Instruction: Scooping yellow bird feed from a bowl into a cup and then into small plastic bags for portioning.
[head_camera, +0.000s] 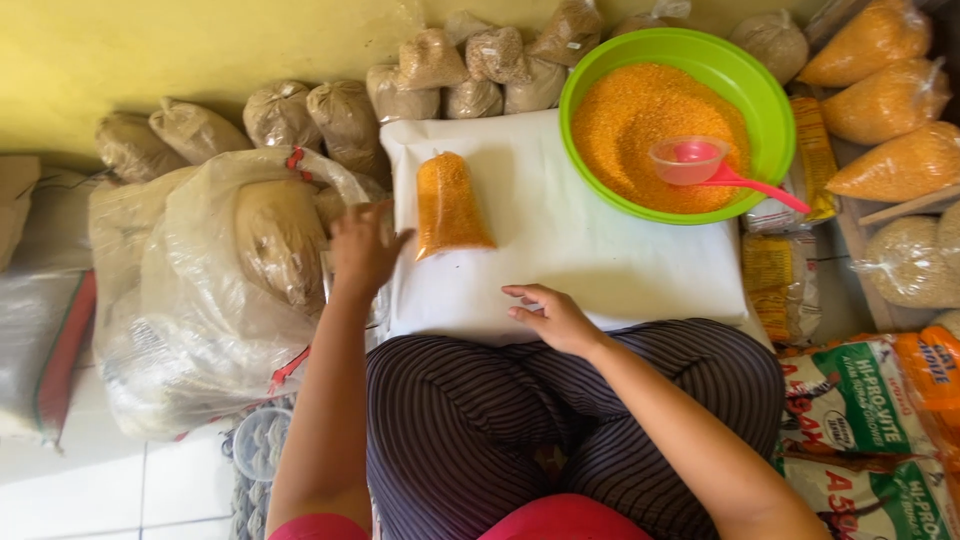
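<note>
Seated cross-legged before a white, pillow-like padded sack (620, 270) serving as a work surface. Lying on it, left of centre and lengthwise: a small clear plastic bag packed with orange-yellow grain (450, 205), held by neither hand.

Left hand (362, 250): raised just beside that bag, fingers spread and slightly curled, pinching nothing, hovering at the edge of a large, crumpled clear plastic sack of brown bundles (220, 290). Hard to tell whether touching the sack or only close to it.

Right hand (553, 318): resting palm-down on the near edge of the white surface, fingers extended and loosely together, empty.

At the far right corner: a round lime-green plastic bowl (577, 95) heaped with the same orange grain, with a translucent pink plastic scoop (700, 162) lying in it. Along the yellow wall: a row of small knotted bags of pale brown grain (430, 62).

Step in hand, judging by the layout: between portions, one bag filled and laid down, nothing scooped at present. Any next move with the filled bag calls for closing the left fingers around its middle and lifting it level, so as not to spill from the end.
</note>
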